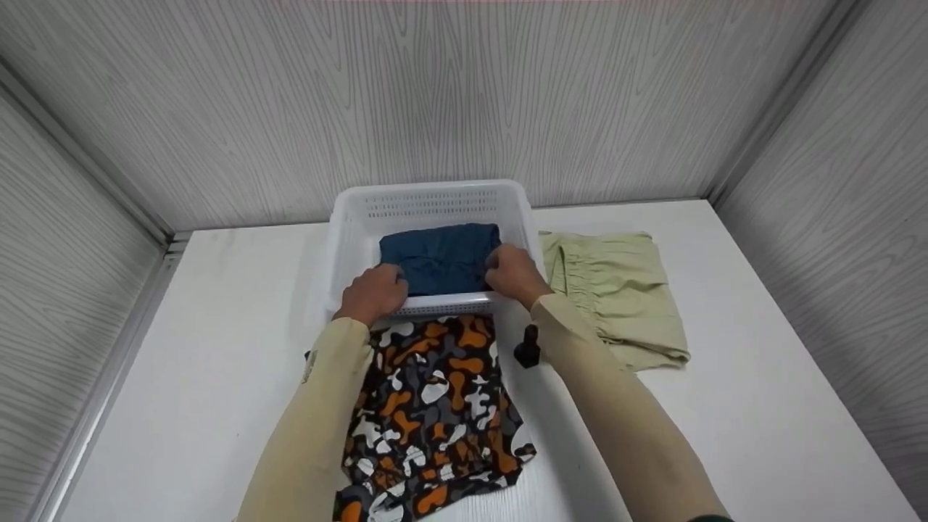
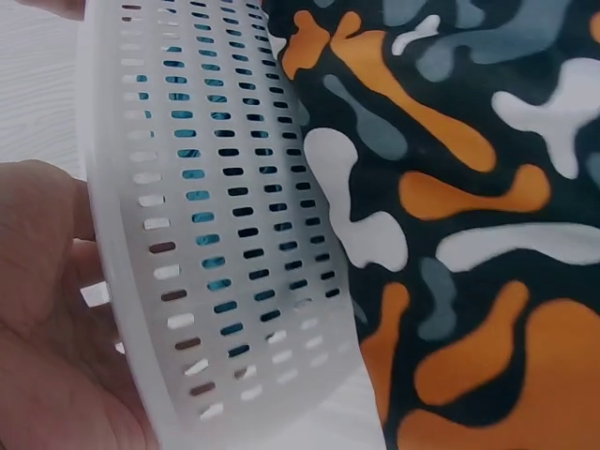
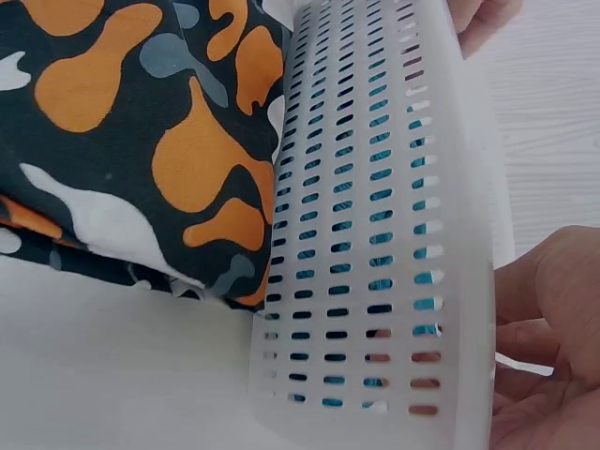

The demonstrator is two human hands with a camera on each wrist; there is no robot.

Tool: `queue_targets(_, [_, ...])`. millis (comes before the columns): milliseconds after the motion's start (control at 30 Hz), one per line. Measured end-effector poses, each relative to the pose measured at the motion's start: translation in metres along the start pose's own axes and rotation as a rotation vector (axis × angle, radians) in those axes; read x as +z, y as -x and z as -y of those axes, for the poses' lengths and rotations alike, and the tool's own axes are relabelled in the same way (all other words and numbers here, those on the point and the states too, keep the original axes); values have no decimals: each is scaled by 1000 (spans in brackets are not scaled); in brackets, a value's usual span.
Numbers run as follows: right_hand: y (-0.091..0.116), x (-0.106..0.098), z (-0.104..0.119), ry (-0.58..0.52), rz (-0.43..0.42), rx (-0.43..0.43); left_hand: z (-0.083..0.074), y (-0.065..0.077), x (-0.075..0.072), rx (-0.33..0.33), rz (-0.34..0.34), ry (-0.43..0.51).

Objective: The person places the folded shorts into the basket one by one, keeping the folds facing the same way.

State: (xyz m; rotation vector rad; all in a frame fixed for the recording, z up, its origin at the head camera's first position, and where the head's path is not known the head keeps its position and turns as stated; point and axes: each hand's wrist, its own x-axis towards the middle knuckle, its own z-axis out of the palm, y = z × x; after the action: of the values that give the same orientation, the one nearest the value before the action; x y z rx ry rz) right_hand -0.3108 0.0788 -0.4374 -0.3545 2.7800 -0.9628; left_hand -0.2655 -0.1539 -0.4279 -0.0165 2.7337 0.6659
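A folded dark blue garment [image 1: 441,257] lies inside a white plastic basket [image 1: 428,190] with slotted walls. My left hand [image 1: 375,291] reaches over the near rim and grips the garment's near left corner with curled fingers. At its right side my right hand [image 1: 516,272] pinches the cloth between thumb and fingers. In the wrist views the left hand [image 2: 56,328] and right hand [image 3: 553,337] show behind the basket wall, with blue cloth visible through the slots; the fingertips are partly hidden there. Directly in front of the basket lies a camouflage-patterned garment [image 1: 435,391] in black, orange, white and grey.
To the basket's right, a folded light green garment [image 1: 616,290] with a gathered waistband lies on the white table [image 1: 739,406]. Grey wood-grain panels [image 1: 435,94] enclose the table at the back and both sides. The basket stands close to the back panel.
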Motion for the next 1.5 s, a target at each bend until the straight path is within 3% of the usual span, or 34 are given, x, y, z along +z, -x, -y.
queue_targets(200, [15,-9,0,-57,-61,-44,3,15,7,78,-120,15])
queue_targets(300, [23,-14,2,-86,-98,-77,5,25,11,157,-207,29])
queue_targets(400, [24,-19,-1,-130,-157,-118,6,28,16,275,-327,-14])
queue_targets(567, [25,-23,-21,-210,-396,-245,6,34,30,419,-506,-172])
queue_targets(667, [27,-24,-40,-170,-589,-299,4,41,45,467,-575,-249])
queue_targets(767, [29,-21,-62,-55,-732,-267,2,52,68,498,-571,-279])
queue_targets(833, [31,-17,-77,51,-755,-196,3,58,86,504,-521,-267])
queue_targets(900, [32,-13,-93,158,-698,-101,4,62,103,489,-448,-249])
queue_targets(1033, [40,1,-123,312,-432,63,9,67,132,432,-341,-208])
queue_targets(1167, [50,12,-139,348,-239,127,16,68,152,399,-262,-180])
queue_targets(1300, [49,13,-147,364,-156,144,20,65,159,377,-204,-162])
queue_targets(1500, [50,12,-154,362,-62,137,19,62,156,350,-142,-181])
